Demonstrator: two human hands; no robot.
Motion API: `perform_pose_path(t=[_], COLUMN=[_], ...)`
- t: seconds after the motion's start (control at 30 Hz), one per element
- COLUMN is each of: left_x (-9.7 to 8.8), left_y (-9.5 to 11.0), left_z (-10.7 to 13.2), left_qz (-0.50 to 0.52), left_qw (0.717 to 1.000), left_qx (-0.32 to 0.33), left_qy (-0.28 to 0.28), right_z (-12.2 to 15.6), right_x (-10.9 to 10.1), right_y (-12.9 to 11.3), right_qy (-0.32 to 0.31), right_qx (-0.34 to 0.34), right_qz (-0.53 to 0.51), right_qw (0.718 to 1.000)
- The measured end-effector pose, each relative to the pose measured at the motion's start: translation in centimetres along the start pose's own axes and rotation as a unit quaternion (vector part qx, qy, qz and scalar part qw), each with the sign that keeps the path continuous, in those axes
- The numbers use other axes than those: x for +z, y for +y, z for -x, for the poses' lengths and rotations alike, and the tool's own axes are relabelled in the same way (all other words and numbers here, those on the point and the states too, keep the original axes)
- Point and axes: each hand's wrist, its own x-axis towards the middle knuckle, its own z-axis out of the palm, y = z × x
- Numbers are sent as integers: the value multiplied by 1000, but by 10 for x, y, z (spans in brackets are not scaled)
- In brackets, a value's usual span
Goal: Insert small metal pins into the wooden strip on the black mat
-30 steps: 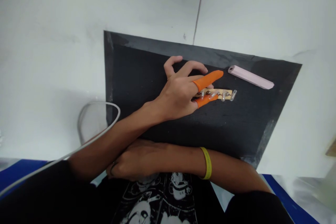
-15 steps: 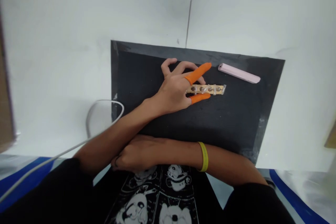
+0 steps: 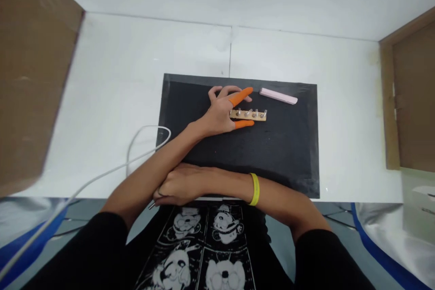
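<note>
White surface, brown panels at either side; on it, one black rectangular mat.
Item: one flat tan strip, with a row of dark round fittings and clear tubes, lying on the mat, left end at my hand.
Item: my left hand, thumb and index in orange sheaths; those fingers stand wide apart, astride the strip, with no visible grip.
Item: my right hand, tucked under my left forearm; I cannot tell whether its fingers hold anything.
Item: one slender pale-pink bar, beyond the strip.
Handling note: I judge any hold best taken low, evenly on both long edges, avoiding the tubes.
</note>
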Motion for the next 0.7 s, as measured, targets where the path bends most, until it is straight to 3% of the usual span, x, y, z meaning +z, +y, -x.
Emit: perform_pose_path(t=[0.3,0.5,0.7], left_x=[-14,-10,-6], left_y=[12,18,19], left_z=[-12,-30,-33], left_qz=[-71,-100,-96], left_qw=[996,990,989], left_qx=[31,58,52], left_qy=[-37,-85,-98], right_z=[6,4,4], right_x=[4,4,7], right_y=[-4,-4,-5], right_qy=[29,25,49], right_qx=[37,31,32], right_qz=[-11,-2,-2], right_qw=[999,999,998])
